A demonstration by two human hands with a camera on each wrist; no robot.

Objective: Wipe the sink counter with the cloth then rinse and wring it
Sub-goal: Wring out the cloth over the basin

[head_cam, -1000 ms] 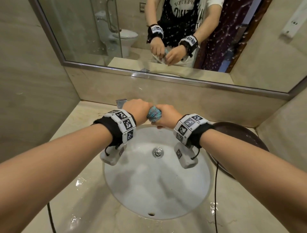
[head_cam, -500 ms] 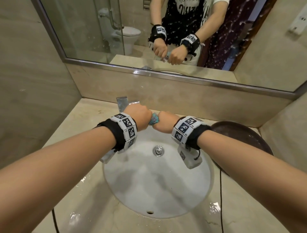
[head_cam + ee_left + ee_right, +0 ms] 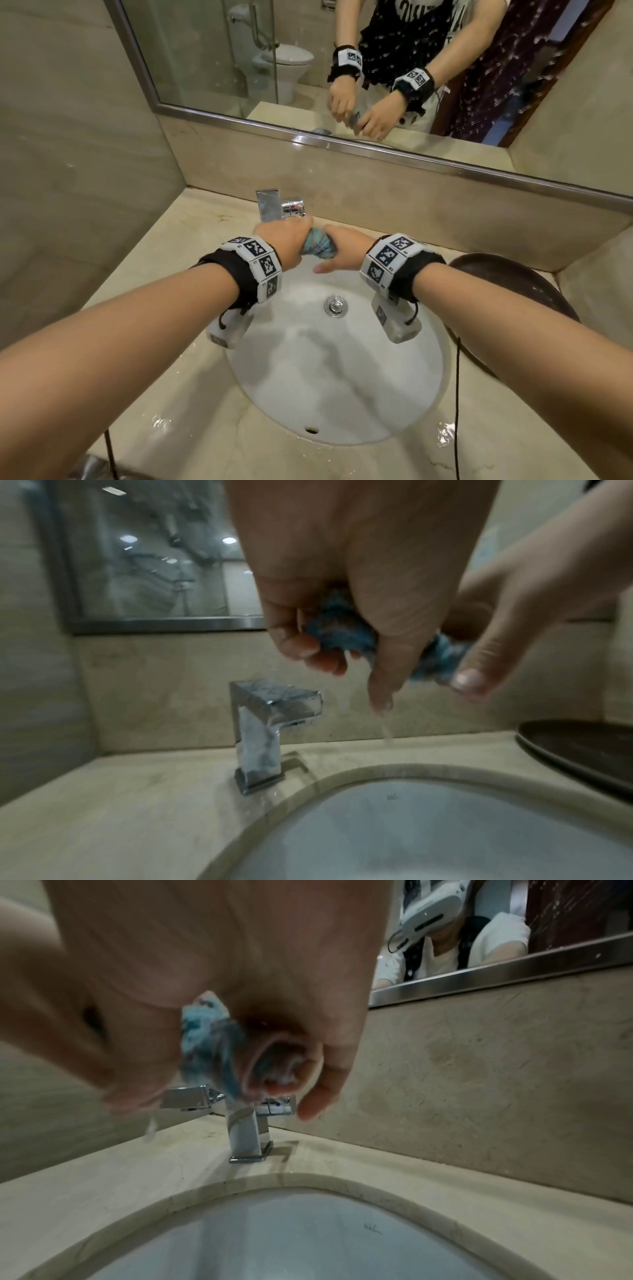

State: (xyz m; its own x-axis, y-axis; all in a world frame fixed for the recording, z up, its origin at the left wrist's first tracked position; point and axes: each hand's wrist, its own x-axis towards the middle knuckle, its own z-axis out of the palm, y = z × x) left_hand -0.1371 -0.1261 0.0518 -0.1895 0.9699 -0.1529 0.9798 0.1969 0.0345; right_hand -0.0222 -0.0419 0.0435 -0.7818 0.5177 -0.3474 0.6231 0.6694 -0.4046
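A blue cloth (image 3: 317, 244) is bunched into a twisted wad above the back of the white sink basin (image 3: 335, 377). My left hand (image 3: 289, 240) grips its left end and my right hand (image 3: 342, 250) grips its right end, both with fingers curled round it. In the left wrist view the cloth (image 3: 342, 634) shows between the curled fingers and water trickles off a fingertip. In the right wrist view the cloth (image 3: 209, 1045) is a blurred blue twist under the palm. The beige stone counter (image 3: 191, 394) around the basin is wet.
A chrome square tap (image 3: 274, 205) stands just behind my hands, shut off. A dark round tray (image 3: 513, 277) lies on the counter to the right. A mirror (image 3: 376, 68) runs along the back wall. Walls close in on the left and right.
Both hands have stayed together over the basin's back edge, turning against each other on the cloth. More of the cloth shows between them than half a second ago.
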